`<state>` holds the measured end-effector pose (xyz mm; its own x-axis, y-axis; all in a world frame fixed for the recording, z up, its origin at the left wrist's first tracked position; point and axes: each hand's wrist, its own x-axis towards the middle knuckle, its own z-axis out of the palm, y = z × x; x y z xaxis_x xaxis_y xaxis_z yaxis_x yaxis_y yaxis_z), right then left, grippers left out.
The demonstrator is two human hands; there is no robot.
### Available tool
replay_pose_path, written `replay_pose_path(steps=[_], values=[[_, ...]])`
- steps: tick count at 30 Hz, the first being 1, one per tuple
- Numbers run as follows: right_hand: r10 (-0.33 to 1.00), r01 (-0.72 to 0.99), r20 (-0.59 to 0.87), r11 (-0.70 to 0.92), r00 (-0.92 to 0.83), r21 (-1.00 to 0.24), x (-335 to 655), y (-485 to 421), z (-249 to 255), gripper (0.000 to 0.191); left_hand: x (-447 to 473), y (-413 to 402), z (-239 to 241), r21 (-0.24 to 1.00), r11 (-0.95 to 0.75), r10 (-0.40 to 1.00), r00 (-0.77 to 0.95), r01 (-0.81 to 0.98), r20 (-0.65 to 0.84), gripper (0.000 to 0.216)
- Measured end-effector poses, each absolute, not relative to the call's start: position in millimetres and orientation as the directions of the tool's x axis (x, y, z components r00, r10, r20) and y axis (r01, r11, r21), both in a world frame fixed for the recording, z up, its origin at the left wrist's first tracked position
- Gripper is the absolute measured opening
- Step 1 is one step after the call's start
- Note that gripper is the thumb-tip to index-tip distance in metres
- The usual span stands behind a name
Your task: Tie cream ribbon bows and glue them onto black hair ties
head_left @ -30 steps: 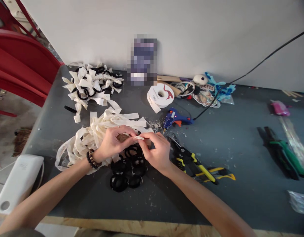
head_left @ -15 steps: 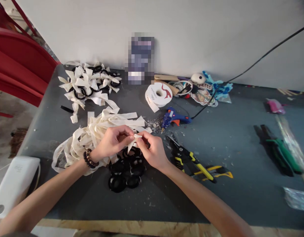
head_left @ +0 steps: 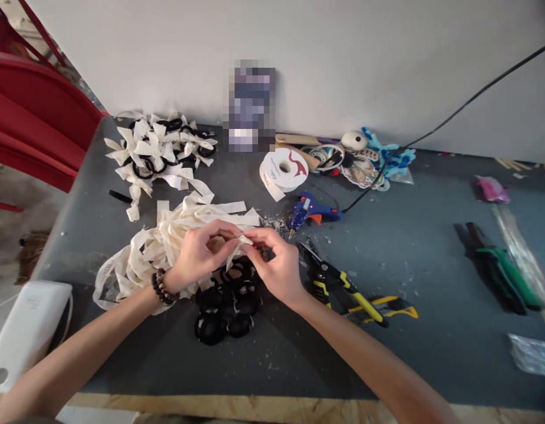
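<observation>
My left hand (head_left: 200, 253) and my right hand (head_left: 276, 266) meet over the grey table (head_left: 431, 265), both pinching one short cream ribbon strip (head_left: 237, 246) between fingertips. The strip is bent, one end hanging down. Under and left of my hands lies a heap of cut cream ribbon strips (head_left: 166, 241). Just below them sits a cluster of black elastic hair ties (head_left: 225, 306). My left wrist wears a dark bead bracelet.
A pile of finished ribbon bows on black ties (head_left: 157, 150) lies at the back left. A ribbon spool (head_left: 284, 169), blue glue gun (head_left: 311, 209), yellow-black pliers (head_left: 343, 285), green tool (head_left: 502, 268), white device (head_left: 27, 330) and red chair (head_left: 38, 118) surround.
The ribbon strip, held flat between both hands a second ago, is now folded with an end hanging down. Both hands stay in nearly the same place.
</observation>
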<state>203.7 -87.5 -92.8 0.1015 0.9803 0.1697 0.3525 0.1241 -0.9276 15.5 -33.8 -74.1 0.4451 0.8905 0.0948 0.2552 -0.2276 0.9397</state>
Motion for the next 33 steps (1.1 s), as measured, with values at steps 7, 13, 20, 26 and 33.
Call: replay_pose_path(steps=[7,13,20,26,33], values=[[0.968,0.482,0.242,0.178,0.072,-0.858,204,-88,-97,0.027,15,-35,-77,0.923,-0.284,0.892,0.425,0.259,0.155,0.025],[0.963,0.482,0.264,0.206,0.055,-0.852,201,-91,-93,0.031,14,-29,-83,0.993,-0.114,0.895,0.434,-0.008,0.107,0.032],[0.964,0.391,0.261,0.221,0.052,-0.894,198,-91,-89,0.035,14,-24,-86,0.983,0.063,0.887,0.461,-0.174,0.025,0.050],[0.963,0.360,0.252,0.203,0.094,-0.910,198,-91,-86,0.033,13,-25,-85,0.984,0.086,0.866,0.500,-0.159,0.005,0.051],[0.972,0.320,0.189,0.138,0.137,-0.937,198,-91,-87,0.033,14,-25,-85,0.985,0.081,0.885,0.466,-0.151,-0.001,0.049]])
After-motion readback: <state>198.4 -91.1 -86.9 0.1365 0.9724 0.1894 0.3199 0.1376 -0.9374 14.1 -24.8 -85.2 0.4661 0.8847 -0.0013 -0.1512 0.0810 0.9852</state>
